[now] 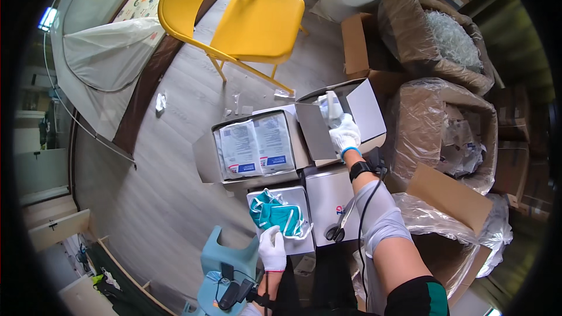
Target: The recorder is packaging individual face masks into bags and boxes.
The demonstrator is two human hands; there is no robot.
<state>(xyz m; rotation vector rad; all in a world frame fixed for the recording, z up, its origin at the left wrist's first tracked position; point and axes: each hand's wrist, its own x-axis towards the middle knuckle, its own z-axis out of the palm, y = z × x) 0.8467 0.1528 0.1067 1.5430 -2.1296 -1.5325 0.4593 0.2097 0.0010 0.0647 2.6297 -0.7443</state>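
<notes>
My left hand (272, 250), in a white knit glove, is at the near edge of a crumpled pile of teal cloth pieces with white edging and straps (277, 215). Its fingers are curled in against the pile's edge. The pile rests on a flat light-grey box (298, 195). My right hand (345, 134), gloved alike with a blue cuff, reaches into an open grey carton (370, 108). Its fingers are closed on a pale plastic-wrapped packet (331, 109), which they partly hide. Left of that carton, another open carton (300, 140) holds printed white packets (257, 143) side by side.
Black-handled scissors (336, 232) lie on a closed grey box (328, 190). A yellow folding chair (257, 26) stands beyond. Plastic-lined brown cartons (418, 134) crowd the right side. A blue stool (219, 257) is near my left forearm; a white tent (105, 52) is far left.
</notes>
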